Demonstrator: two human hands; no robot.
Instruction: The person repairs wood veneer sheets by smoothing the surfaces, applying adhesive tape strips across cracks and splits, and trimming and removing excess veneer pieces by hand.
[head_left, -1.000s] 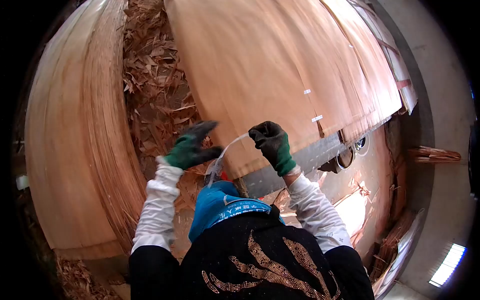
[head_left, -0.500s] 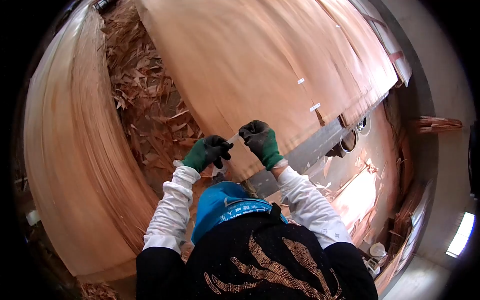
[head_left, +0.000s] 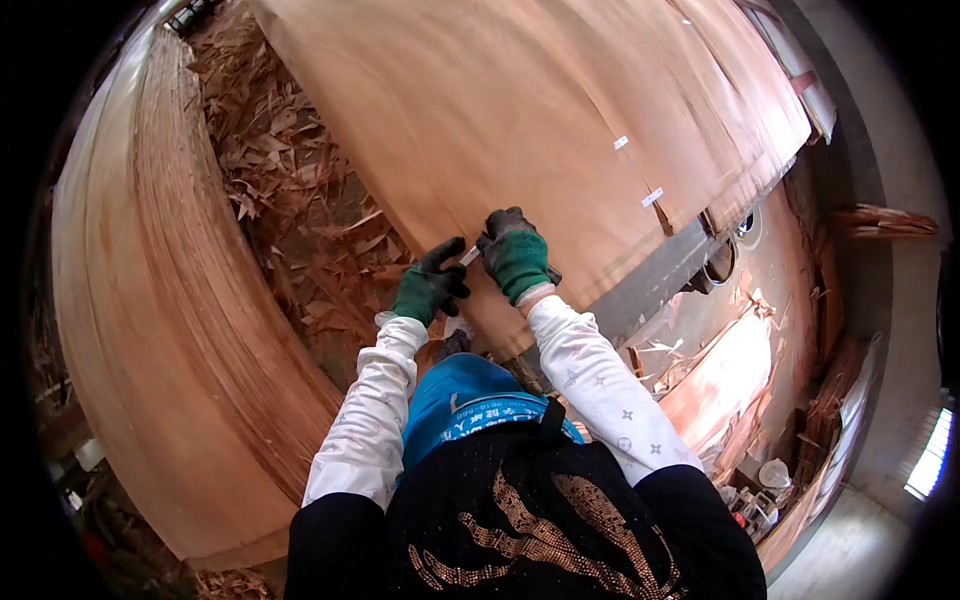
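Note:
A broad wood veneer sheet (head_left: 520, 130) lies on top of a stack. Near its lower left edge, a short white tape piece (head_left: 470, 256) shows between the hands. My left hand (head_left: 431, 284), in a green and black glove, has its fingers apart beside the tape's left end. Fingers of my right hand (head_left: 515, 255), gloved alike, are closed at the tape's other end, low over the veneer. Two white tape pieces, one (head_left: 652, 197) and another (head_left: 620, 142), sit along a split farther right.
A second tall veneer stack (head_left: 180, 330) curves along the left. Broken veneer scraps (head_left: 290, 190) fill the gap between the stacks. At right are a bundle of strips (head_left: 882, 222), a round metal ring (head_left: 720, 265) and a wall (head_left: 900, 130).
The long dangling tape strip has become a short piece between the hands. Both hands have moved up over the veneer, the left towards the right one. The view has shifted.

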